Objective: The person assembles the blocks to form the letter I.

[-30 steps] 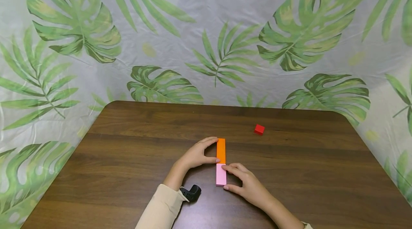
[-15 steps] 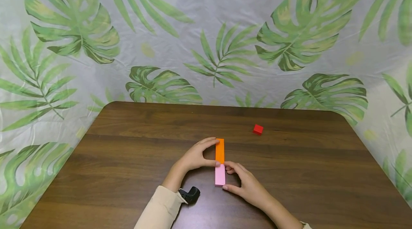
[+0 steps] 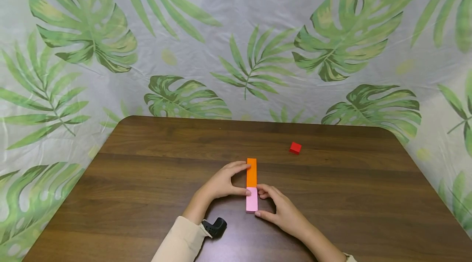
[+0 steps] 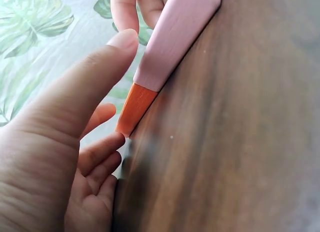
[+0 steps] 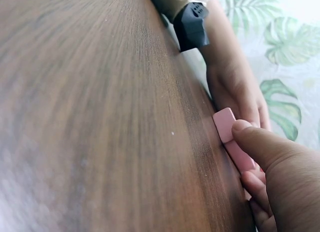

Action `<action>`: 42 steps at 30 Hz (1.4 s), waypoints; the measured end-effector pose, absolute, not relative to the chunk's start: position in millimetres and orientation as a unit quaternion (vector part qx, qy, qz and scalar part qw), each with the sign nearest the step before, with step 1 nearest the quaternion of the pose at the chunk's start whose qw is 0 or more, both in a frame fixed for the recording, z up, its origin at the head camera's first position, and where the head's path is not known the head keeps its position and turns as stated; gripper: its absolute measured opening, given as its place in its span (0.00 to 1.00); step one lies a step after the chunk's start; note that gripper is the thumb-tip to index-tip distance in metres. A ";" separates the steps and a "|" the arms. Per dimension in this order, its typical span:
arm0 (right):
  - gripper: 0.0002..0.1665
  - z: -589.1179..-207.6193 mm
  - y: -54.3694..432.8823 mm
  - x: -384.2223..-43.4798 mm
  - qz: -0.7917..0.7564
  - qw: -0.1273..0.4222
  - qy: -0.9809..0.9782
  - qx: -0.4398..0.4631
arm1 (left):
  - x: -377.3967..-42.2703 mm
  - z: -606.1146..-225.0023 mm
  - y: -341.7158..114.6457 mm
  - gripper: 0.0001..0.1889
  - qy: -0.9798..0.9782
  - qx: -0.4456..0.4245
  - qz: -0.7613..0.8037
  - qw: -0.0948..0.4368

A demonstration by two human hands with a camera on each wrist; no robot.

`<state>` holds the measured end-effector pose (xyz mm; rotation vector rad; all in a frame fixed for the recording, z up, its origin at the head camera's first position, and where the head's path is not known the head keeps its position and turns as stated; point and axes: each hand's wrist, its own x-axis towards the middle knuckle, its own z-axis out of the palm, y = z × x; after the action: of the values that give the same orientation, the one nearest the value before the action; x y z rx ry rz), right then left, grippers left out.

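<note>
An orange block [image 3: 251,172] and a pink block [image 3: 252,200] lie end to end in one line on the table, orange farther away. My left hand [image 3: 221,183] is on their left side with relaxed, spread fingers. Its fingertips are right at the orange block and its thumb overlaps the pink one's left edge. My right hand [image 3: 282,208] grips the pink block from the right: the thumb [image 5: 245,129] presses its near corner, while the fingers curl in by the joint. In the left wrist view the pink block [image 4: 177,36] looms large before the orange block [image 4: 136,106].
A small red block [image 3: 295,147] lies farther back on the right of the brown wooden table [image 3: 155,163]. Behind the table hangs a leaf-patterned cloth [image 3: 258,4]. A black device [image 3: 215,227] is strapped to the left wrist.
My left thumb has slid from the orange block toward me onto the pink one, and that hand has drawn back slightly. My right index finger has moved off the pink block's top to its side.
</note>
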<state>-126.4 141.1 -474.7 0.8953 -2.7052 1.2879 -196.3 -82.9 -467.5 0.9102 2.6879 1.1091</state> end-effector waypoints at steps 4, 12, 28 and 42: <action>0.39 -474.5 141.1 -126.4 0.411 0.008 -0.865 0.287 | -193.6 -468.2 -83.5 0.40 0.883 0.298 0.359 0.050; 0.34 -475.1 140.6 -126.1 0.418 0.016 -0.862 0.286 | -192.7 -468.9 -83.7 0.40 0.879 0.308 0.360 0.043; 0.19 -475.6 143.0 -133.1 0.450 0.113 -0.827 0.317 | -191.5 -465.8 -83.3 0.40 0.877 0.304 0.370 0.046; 0.23 -474.2 153.0 -160.0 0.432 0.161 -0.840 0.286 | -193.1 -467.8 -82.7 0.40 0.879 0.304 0.363 0.047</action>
<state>-160.0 153.0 -474.2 0.8164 -2.3996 1.2330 -193.1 -82.7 -467.8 0.9276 2.6834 1.1086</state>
